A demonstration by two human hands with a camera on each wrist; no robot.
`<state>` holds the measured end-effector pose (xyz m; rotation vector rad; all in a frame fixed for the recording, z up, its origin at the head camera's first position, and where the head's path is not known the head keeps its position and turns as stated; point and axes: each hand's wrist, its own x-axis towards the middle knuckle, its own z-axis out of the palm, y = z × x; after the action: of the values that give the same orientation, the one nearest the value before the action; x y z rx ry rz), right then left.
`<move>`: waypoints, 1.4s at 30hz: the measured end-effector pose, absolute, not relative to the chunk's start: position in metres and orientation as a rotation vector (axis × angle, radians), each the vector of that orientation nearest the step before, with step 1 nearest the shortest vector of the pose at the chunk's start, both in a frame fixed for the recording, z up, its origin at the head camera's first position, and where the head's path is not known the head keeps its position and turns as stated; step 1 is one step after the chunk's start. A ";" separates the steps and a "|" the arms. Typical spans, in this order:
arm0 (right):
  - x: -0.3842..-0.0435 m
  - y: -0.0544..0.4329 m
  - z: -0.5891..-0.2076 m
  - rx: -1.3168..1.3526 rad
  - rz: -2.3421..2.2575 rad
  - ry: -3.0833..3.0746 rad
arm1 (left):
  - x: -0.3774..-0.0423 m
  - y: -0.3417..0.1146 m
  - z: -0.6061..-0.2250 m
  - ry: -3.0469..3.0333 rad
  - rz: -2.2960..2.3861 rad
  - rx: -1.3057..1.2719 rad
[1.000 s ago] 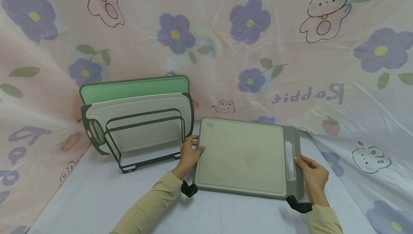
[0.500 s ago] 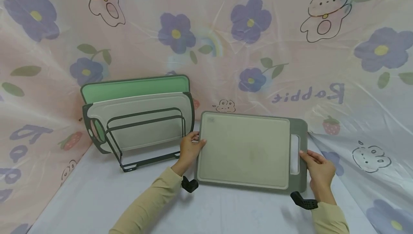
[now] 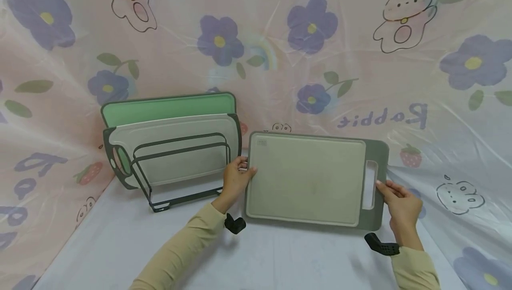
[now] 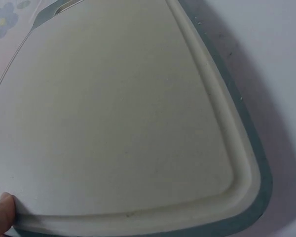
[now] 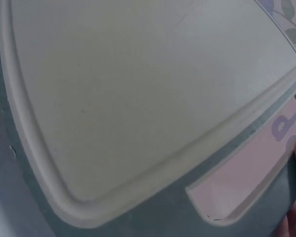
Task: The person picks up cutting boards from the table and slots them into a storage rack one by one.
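Note:
A beige cutting board (image 3: pixel 306 179) with a grey-green border is held up between both hands, tilted with its face toward me. My left hand (image 3: pixel 236 179) grips its left edge, the thumb on the front and the fingers behind. At the other end my right hand (image 3: pixel 402 201) pinches the grey-green handle strip beside the long slot. In the left wrist view the thumb (image 4: pixel 2 215) lies on the board's rim near a corner. The right wrist view shows the slot (image 5: pixel 246 173) with the right fingertips at its outer side.
Left of the held board stands a dark wire rack (image 3: pixel 188 199). It holds a light grey cutting board (image 3: pixel 180 165) with dark corners and, behind that, a green cutting board (image 3: pixel 172 109). White cloth (image 3: pixel 280 259) covers the table, with a patterned curtain (image 3: pixel 256 90) behind.
Both hands have raised the cutting board and tilted it more upright. It has also shifted a little to the right; the rack and its boards stay in place.

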<state>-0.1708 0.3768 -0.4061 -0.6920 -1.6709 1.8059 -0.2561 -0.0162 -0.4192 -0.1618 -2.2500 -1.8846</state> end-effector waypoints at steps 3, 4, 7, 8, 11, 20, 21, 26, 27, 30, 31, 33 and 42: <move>-0.172 0.377 -0.401 -0.673 1.793 -1.655 | -0.257 -0.017 -0.414 -2.237 -1.894 -0.201; -0.172 0.377 -0.400 -0.664 1.785 -1.659 | -0.257 -0.017 -0.412 -2.230 -1.898 -0.214; -0.173 0.376 -0.395 -0.657 1.757 -1.679 | -0.258 -0.018 -0.405 -2.199 -1.910 -0.258; -0.173 0.376 -0.394 -0.653 1.751 -1.684 | -0.258 -0.019 -0.403 -2.184 -1.902 -0.280; -0.174 0.375 -0.389 -0.650 1.732 -1.687 | -0.258 -0.021 -0.397 -2.166 -1.894 -0.312; -0.178 0.374 -0.375 -0.615 1.788 -1.584 | -0.264 -0.024 -0.376 -2.233 -1.870 -0.319; -0.178 0.374 -0.373 -0.609 1.792 -1.582 | -0.264 -0.024 -0.374 -2.235 -1.860 -0.323; -0.179 0.375 -0.366 -0.587 1.838 -1.529 | -0.266 -0.025 -0.362 -2.218 -1.826 -0.370; -0.179 0.375 -0.364 -0.583 1.847 -1.519 | -0.267 -0.025 -0.360 -2.213 -1.828 -0.377; -0.181 0.375 -0.358 -0.581 1.873 -1.482 | -0.269 -0.025 -0.353 -2.206 -1.816 -0.390; -0.182 0.375 -0.356 -0.584 1.878 -1.476 | -0.270 -0.026 -0.351 -2.207 -1.814 -0.394; -0.182 0.374 -0.353 -0.582 1.890 -1.466 | -0.272 -0.027 -0.349 -2.212 -1.812 -0.403; -0.185 0.371 -0.341 -0.575 1.882 -1.506 | -0.278 -0.035 -0.327 -2.297 -1.775 -0.427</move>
<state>-0.1851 0.3706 -0.3409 -0.5745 -1.5062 1.8816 -0.2777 -0.0349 -0.3273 -0.4269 -2.2967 -1.7752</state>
